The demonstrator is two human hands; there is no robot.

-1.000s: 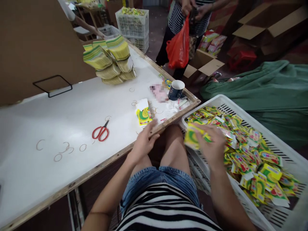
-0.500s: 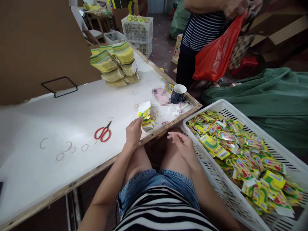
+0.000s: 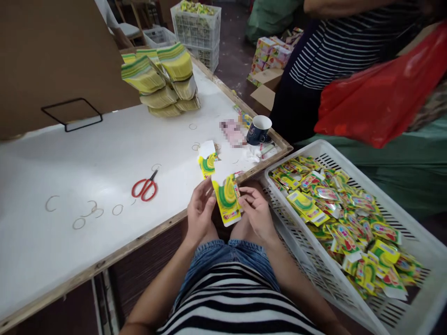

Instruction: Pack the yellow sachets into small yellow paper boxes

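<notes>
A yellow and green printed carton [image 3: 226,199] is held between my hands above my lap, at the table's front edge. My left hand [image 3: 201,209] closes on its left side, thumb toward me. At its right edge, the fingers of my right hand [image 3: 254,209] pinch the carton. Just behind it, a second yellow carton with a white flap [image 3: 207,163] lies on the white table [image 3: 115,172]. To my right, a white plastic basket [image 3: 326,148] holds a heap of similar small yellow packets [image 3: 345,223].
Red-handled scissors [image 3: 145,188] and several rubber bands lie on the table's left part. Stacked bundles of cartons [image 3: 167,83] stand farther back. A dark mug [image 3: 259,130] is near the right corner. A person with a red bag [image 3: 380,97] stands beyond the basket.
My right hand has moved from beside the table edge to the carton, which is now held up between both hands. The person with the red bag has come closer on the right.
</notes>
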